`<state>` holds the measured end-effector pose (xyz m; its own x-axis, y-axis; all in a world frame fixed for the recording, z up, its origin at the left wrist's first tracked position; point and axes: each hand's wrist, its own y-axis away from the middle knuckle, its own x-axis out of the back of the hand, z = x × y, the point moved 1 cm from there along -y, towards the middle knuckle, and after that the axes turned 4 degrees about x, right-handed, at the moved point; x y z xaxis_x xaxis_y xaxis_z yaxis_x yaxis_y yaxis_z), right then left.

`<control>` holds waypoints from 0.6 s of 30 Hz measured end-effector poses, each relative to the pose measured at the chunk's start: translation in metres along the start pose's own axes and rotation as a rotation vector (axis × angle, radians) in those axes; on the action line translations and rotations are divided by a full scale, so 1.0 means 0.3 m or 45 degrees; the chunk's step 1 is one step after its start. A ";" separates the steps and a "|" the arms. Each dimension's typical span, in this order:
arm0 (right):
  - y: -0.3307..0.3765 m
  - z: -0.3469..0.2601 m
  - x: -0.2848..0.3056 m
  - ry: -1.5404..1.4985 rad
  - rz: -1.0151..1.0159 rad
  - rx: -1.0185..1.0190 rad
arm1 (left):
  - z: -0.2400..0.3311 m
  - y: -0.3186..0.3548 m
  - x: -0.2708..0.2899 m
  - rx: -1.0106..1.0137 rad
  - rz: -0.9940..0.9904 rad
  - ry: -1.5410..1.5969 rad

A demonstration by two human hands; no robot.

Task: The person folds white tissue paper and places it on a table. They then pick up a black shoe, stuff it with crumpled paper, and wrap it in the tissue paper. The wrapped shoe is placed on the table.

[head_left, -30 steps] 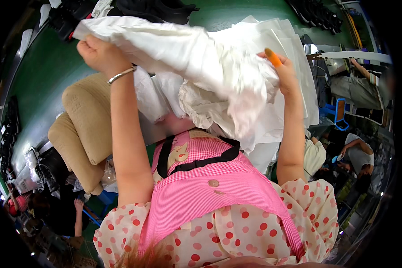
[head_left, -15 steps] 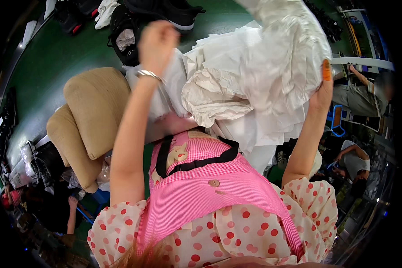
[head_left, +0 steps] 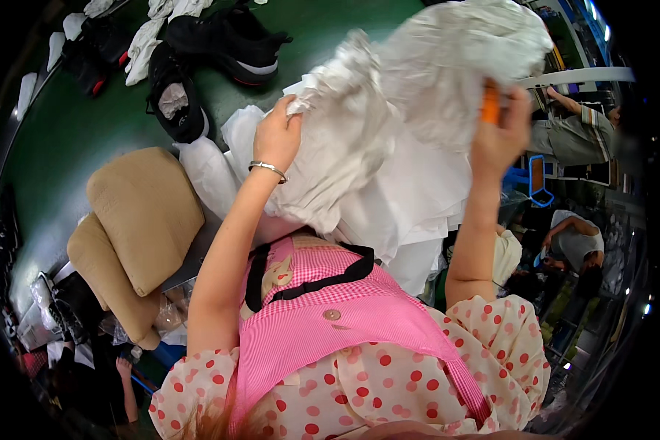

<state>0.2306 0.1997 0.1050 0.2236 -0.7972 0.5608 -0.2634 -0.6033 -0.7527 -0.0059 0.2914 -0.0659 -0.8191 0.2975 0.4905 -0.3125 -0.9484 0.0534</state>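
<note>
My left hand [head_left: 277, 138], with a silver bangle at the wrist, is closed on the edge of a crumpled sheet of white tissue paper [head_left: 344, 139]. A second crumpled mass of white paper [head_left: 465, 62] billows at the upper right; whether it is the same sheet I cannot tell. My right hand [head_left: 504, 128], an orange cover on one finger, pinches its lower edge and is blurred by motion. Underneath lies a loose stack of flat white paper sheets [head_left: 425, 187], partly hidden by the raised paper.
On the green tabletop [head_left: 59, 150] stand black shoes [head_left: 231, 45], one stuffed with paper [head_left: 174, 100]. Tan cushion-like pads [head_left: 146, 213] are at the left. A white curved bar [head_left: 586, 75] is at the right, with people beyond on both sides.
My left hand has come down from near the shoes and taken hold of the crumpled paper. The right hand has moved slightly inward, and the paper is lifted and spread. The view has shifted.
</note>
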 end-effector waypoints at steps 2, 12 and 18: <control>0.086 -0.083 -0.130 -0.110 -0.131 0.409 | 0.002 -0.008 0.016 0.246 0.017 0.168; 0.585 -0.121 -0.423 -0.219 -1.011 0.437 | -0.299 0.070 0.154 0.827 0.087 1.807; 0.550 -0.064 -0.336 -0.156 -1.159 0.342 | -0.289 0.130 0.262 0.986 0.053 1.737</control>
<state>0.1467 0.1801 -0.0689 0.3374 -0.0079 0.9413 0.2806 -0.9537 -0.1085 -0.1241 0.2872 -0.1006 -0.7543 -0.2649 -0.6008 -0.3170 -0.6545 0.6865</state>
